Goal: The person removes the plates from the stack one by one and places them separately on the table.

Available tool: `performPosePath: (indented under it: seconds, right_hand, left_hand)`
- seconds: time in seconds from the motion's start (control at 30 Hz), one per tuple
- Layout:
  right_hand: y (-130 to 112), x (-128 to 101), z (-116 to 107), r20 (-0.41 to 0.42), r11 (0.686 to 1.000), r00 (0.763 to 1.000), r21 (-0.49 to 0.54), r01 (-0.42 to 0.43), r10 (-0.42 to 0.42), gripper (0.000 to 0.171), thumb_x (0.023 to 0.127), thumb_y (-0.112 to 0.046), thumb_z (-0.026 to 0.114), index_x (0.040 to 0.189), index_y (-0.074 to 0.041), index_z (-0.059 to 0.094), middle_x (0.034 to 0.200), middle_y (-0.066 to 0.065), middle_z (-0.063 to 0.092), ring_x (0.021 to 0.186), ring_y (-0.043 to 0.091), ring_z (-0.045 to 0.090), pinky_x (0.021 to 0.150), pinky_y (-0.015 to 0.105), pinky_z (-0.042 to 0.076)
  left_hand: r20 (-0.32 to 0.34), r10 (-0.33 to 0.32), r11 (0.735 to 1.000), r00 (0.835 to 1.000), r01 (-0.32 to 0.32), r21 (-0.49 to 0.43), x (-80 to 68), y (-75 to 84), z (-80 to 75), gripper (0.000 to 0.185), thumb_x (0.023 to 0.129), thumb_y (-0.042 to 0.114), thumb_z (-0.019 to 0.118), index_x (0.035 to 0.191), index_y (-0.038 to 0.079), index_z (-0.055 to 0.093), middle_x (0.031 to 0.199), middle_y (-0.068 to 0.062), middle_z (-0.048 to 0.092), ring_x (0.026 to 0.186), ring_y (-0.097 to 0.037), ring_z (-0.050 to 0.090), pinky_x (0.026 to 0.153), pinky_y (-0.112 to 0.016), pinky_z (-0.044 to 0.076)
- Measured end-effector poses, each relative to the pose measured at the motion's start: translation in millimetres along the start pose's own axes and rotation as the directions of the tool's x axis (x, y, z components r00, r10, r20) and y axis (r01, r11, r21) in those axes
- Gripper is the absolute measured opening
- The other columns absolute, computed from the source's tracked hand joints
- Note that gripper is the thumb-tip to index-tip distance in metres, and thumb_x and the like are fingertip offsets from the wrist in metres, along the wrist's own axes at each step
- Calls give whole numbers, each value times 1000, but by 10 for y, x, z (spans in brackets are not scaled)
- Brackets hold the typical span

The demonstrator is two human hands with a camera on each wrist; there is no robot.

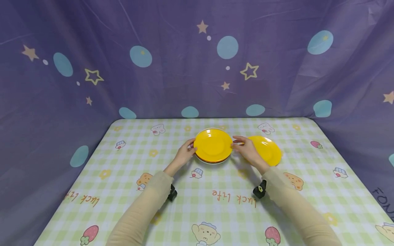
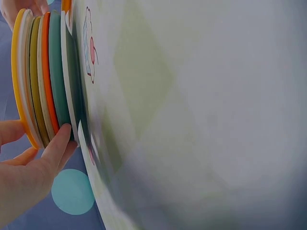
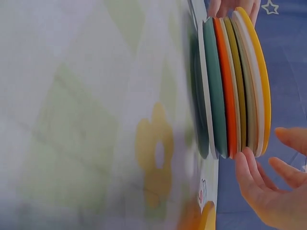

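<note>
Yellow is showing on top of a stack of plates (image 1: 213, 146) sitting near the far middle of the checked tablecloth (image 1: 215, 205), and the person is bracketing that stack from both sides. The left hand (image 1: 184, 153) is touching the stack's left rim with lightly curved fingers, and the right hand (image 1: 249, 150) is meeting the right rim the same way; neither is wrapping around the plates. A single yellow plate (image 1: 268, 149) is lying just beside the stack on the right, partly behind the right hand, so room on that side is tight. Open cloth is stretching to the left of the stack and across the whole near half of the table, while the far edge and the purple star-printed backdrop (image 1: 197, 61) are lying close behind.

From the head view the stack is reading as little more than one yellow plate over a pale rim. The wrist views are showing the edges: yellow on top, then white, olive, cream, orange and teal layers (image 2: 45, 81) down to a white plate on the cloth. The left wrist view is showing fingertips (image 2: 60, 139) pressing against the lower rims, thumb near the top yellow rim. The right wrist view is showing the right fingers (image 3: 247, 167) nearly straight, one tip just touching the stack's edge (image 3: 230, 86), the others spread apart from it.
</note>
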State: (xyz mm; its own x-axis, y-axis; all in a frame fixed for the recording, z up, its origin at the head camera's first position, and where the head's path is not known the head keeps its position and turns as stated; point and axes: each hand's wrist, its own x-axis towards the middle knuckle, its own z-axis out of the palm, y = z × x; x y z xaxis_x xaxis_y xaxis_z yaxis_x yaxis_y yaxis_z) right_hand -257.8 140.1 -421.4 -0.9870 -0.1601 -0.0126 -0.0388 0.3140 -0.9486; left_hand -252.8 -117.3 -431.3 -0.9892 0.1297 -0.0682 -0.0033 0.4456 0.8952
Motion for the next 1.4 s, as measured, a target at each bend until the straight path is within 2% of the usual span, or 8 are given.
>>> performPosePath:
  seconds: [0.2,0.37,0.5,0.67,0.97,1.1,1.4]
  right_hand:
    - [-32,9,76,-49,1000,999,-3,-14,14,47,84,-7,57,127,6,43,114,27,51,88,33,56,80,46,49]
    - [-9,40,111,-90,1000,996,13,-21,22,46,83,-5,57,126,6,45,109,26,52,79,24,57,79,45,50]
    - [-9,53,140,-124,999,991,32,-40,43,45,82,-4,59,124,6,46,101,23,53,69,14,54,77,44,52]
    - [11,80,165,-148,997,987,36,-63,68,45,81,-5,61,123,5,48,95,16,52,62,10,51,74,43,52]
    - [29,110,206,-164,995,982,39,-94,99,46,79,-7,65,121,4,51,83,7,48,59,15,53,65,36,54]
    - [32,115,216,-172,992,978,36,-117,122,45,79,-8,65,121,2,52,81,7,48,59,13,52,62,32,53]
    - [48,135,220,-184,987,970,60,-152,161,43,79,-8,65,120,1,54,80,6,48,57,10,47,66,33,53]
  left_hand:
    - [-7,0,1000,1000,0,3,-4,3,-2,46,91,11,48,135,7,35,135,-16,36,103,-24,54,78,-27,51]
    - [-8,-2,1000,1000,2,10,-9,20,-11,46,91,12,48,135,8,34,136,-16,36,105,-25,53,78,-28,51]
    - [-8,1,1000,1000,-1,19,-11,28,-16,46,91,11,48,135,8,34,137,-16,35,105,-25,53,77,-28,51]
    - [-5,-1,1000,1000,1,18,-9,26,-18,46,91,12,48,135,8,34,137,-16,35,105,-25,53,78,-28,51]
    - [-6,-3,1000,1000,3,7,-16,20,-16,47,91,11,48,135,7,34,137,-16,34,105,-26,53,80,-28,51]
    - [-3,-2,1000,1000,2,2,-20,27,-15,47,91,11,48,135,7,34,137,-16,34,107,-26,52,81,-29,51]
    - [-6,0,1000,1000,0,2,-2,12,-2,46,91,12,48,135,7,35,136,-16,36,105,-26,53,80,-28,51]
